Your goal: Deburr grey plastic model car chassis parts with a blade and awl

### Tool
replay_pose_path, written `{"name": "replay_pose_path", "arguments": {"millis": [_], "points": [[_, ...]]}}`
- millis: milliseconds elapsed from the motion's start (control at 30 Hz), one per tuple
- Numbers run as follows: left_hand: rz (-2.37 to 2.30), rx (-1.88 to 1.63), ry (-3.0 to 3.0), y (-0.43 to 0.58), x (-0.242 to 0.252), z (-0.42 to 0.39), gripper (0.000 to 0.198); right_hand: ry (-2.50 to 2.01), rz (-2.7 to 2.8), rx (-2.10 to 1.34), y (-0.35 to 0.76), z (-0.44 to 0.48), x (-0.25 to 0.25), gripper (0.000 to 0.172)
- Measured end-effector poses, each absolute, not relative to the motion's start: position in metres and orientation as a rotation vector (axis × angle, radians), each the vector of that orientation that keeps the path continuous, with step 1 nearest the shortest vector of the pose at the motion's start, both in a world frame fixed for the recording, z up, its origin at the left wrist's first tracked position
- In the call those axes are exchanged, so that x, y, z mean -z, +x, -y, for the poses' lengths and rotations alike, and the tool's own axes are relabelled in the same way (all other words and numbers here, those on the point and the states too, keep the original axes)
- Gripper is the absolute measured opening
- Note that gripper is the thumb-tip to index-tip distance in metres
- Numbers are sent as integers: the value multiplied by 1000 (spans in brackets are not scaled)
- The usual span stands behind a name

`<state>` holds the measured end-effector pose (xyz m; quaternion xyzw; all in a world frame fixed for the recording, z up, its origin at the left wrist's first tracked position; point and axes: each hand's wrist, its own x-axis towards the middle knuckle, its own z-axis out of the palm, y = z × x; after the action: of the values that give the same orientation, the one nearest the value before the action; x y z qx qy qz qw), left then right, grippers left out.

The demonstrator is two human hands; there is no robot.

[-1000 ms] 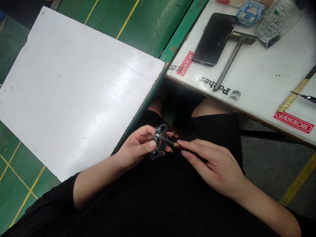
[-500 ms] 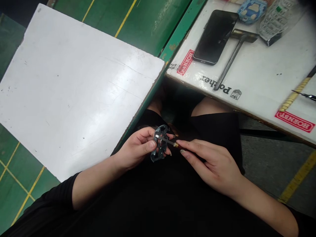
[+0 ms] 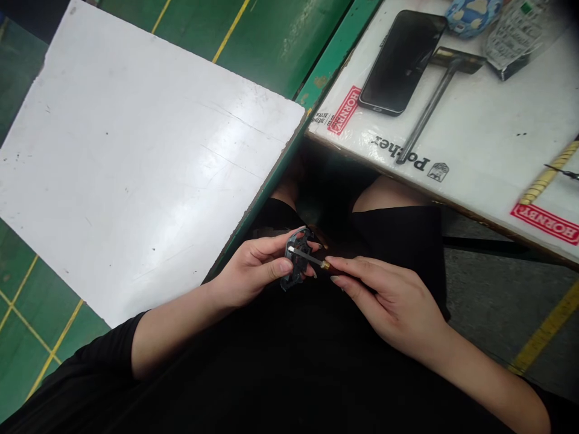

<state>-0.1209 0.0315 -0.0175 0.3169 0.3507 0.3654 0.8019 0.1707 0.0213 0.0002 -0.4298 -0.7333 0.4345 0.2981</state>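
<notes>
Above my lap, my left hand [image 3: 256, 268] grips a small dark blue-grey moulded part [image 3: 298, 278] with a curved rim and openings, thumb on the near side and fingertips showing behind it. Between the thumb and fingers of my right hand [image 3: 393, 301] is a slim hand tool [image 3: 309, 257] with a flat metal blade and brass collar; its brownish handle is mostly hidden by the hand. The blade lies across the part, its bright tip at the inner side of the rim near my left fingers. Whether it presses on the part I cannot tell.
A white board [image 3: 158, 163] lies at the left. On the white table at the right are a black phone [image 3: 402, 63], a metal hammer [image 3: 429, 108], a blue patterned round item [image 3: 473, 15], a clear plastic-wrapped item [image 3: 515, 39] and a yellow-wrapped handle [image 3: 549, 173].
The dark part has tilted slightly in my left hand, showing a narrower outline. My right hand and the tool have shifted slightly with it. The view has moved a little.
</notes>
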Motion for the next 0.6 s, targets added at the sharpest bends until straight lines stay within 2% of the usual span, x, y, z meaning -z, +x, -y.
{"name": "replay_pose_path", "arguments": {"millis": [600], "points": [[-824, -891, 715, -115, 29, -25, 51, -1211, 1929, -1130, 163, -14, 2, 32]]}}
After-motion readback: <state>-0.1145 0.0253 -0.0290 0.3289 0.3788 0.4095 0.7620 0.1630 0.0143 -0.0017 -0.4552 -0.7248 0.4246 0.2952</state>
